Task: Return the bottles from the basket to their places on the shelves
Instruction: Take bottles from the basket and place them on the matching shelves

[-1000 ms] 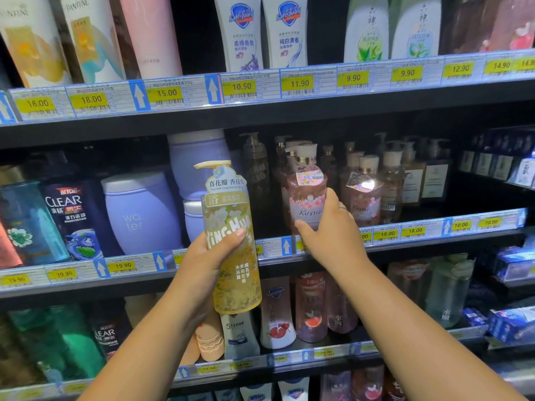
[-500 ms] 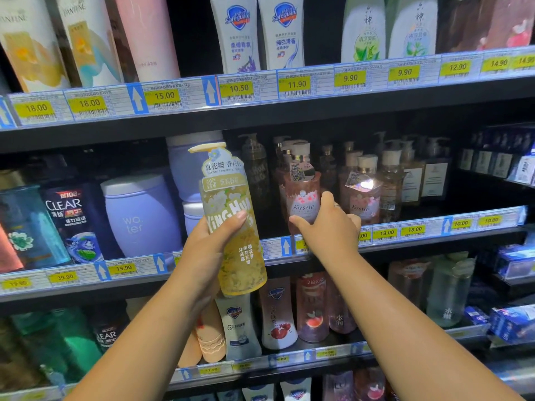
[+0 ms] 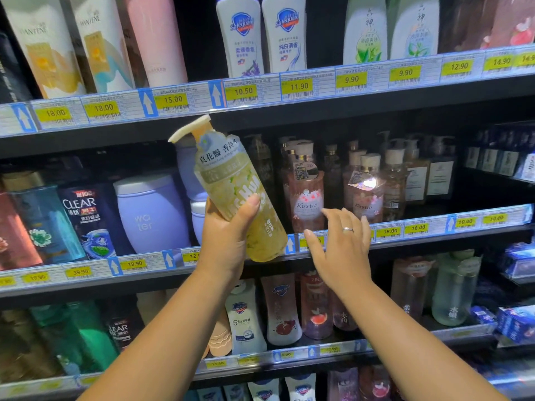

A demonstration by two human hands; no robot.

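At the middle shelf (image 3: 405, 241), yellow bottle (image 3: 234, 192) is waiting for its slot.
Left hand (image 3: 228, 235) is clamping it tilted to clear the upper shelf; right hand (image 3: 338, 244), fingers spread, is holding nothing.

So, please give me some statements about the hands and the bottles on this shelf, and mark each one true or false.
1. The left hand holds the yellow bottle. True.
2. The yellow bottle stands upright on the shelf. False: it is tilted in the air, pump top leaning left.
3. The right hand grips the pink Kirstie bottle. False: its fingers are spread and hold nothing.
4. A ring shows on the right hand. True.
5. The lilac jar sits left of the yellow bottle. True.
6. The tag under the lilac jar reads 9.90. False: it reads 19.90.
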